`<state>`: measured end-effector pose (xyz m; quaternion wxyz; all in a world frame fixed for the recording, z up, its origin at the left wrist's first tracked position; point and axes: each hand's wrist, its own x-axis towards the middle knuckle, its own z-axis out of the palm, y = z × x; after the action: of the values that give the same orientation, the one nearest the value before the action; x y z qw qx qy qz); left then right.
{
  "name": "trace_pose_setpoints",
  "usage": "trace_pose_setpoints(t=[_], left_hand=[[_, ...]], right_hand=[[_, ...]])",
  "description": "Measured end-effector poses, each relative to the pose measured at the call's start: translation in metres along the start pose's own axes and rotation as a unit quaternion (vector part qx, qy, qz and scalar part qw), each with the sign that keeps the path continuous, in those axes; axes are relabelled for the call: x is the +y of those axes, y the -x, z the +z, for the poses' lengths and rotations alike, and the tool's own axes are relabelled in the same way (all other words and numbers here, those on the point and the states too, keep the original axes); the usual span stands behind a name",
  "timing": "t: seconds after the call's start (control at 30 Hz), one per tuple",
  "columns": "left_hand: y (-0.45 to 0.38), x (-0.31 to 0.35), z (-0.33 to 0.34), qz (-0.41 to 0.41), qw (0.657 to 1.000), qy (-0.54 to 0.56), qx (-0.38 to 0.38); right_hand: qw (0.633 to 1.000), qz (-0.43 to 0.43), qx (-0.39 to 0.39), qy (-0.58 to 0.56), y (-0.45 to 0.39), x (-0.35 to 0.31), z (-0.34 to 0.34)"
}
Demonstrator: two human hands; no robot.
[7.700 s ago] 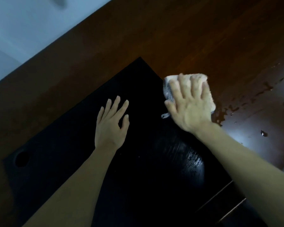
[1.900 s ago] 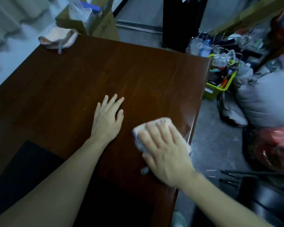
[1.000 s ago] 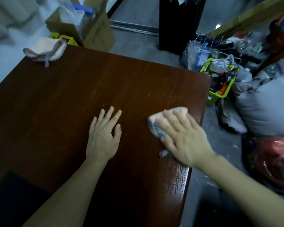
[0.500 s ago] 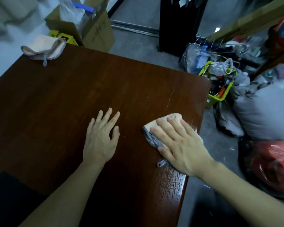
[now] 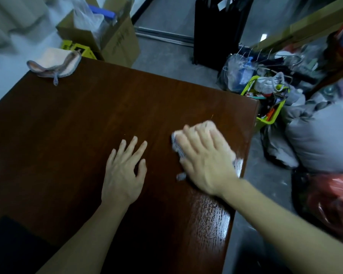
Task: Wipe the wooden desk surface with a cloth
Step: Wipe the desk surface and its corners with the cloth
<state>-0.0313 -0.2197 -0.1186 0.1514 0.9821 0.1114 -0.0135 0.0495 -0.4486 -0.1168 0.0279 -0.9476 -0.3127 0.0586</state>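
Now, right hand [image 5: 205, 161] pressing flat on cloth [image 5: 224, 147] near the worktop's [image 5: 77, 125] right edge, fingers straight, left hand [image 5: 125, 173] flat and spread just beside it, second cloth [image 5: 55, 64] at far left corner.

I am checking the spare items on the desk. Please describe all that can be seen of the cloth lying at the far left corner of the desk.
The spare cloth is a soft, towel-like piece, pale peach on top with a grey woven border. It lies crumpled and partly folded at the far left corner of the wooden desk, one grey strip trailing onto the wood toward the viewer. It rests on the desk only; neither hand touches it.
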Motion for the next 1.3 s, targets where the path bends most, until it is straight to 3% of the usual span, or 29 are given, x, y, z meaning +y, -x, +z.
trace_pose_setpoints(t=[0.13,0.3,0.47,0.53,0.7,0.83,0.97,1.17,1.3], left_hand=[[0.000,-0.002,0.001,0.005,1.000,-0.003,0.004],[-0.001,-0.003,0.001,0.005,1.000,0.001,-0.001],[0.001,-0.002,0.001,0.003,1.000,0.005,-0.003],[0.000,-0.001,0.000,0.004,1.000,0.006,-0.005],[-0.001,0.000,0.000,-0.003,1.000,-0.006,-0.014],[-0.001,-0.002,0.000,-0.001,1.000,0.001,-0.015],[-0.001,-0.002,0.001,0.003,1.000,-0.002,-0.013],[-0.001,-0.002,0.001,0.001,1.000,-0.011,-0.019],[0.000,-0.002,0.000,-0.002,1.000,-0.005,-0.019]], right_hand=[[0.998,-0.063,-0.025,-0.012,0.034,0.008,0.002],[0.999,0.048,-0.010,-0.011,-0.050,0.059,-0.006],[0.989,0.142,0.012,-0.030,-0.106,0.039,-0.010],[0.991,0.125,0.013,-0.043,-0.103,0.023,-0.011],[0.999,-0.019,-0.014,-0.034,-0.067,0.028,-0.010],[0.998,0.056,0.001,-0.025,-0.088,0.068,-0.013],[0.989,0.144,0.014,-0.027,-0.126,0.047,-0.015],[0.998,0.026,-0.004,-0.048,-0.110,0.029,-0.015],[0.997,0.058,0.018,-0.050,-0.105,0.075,-0.018]])
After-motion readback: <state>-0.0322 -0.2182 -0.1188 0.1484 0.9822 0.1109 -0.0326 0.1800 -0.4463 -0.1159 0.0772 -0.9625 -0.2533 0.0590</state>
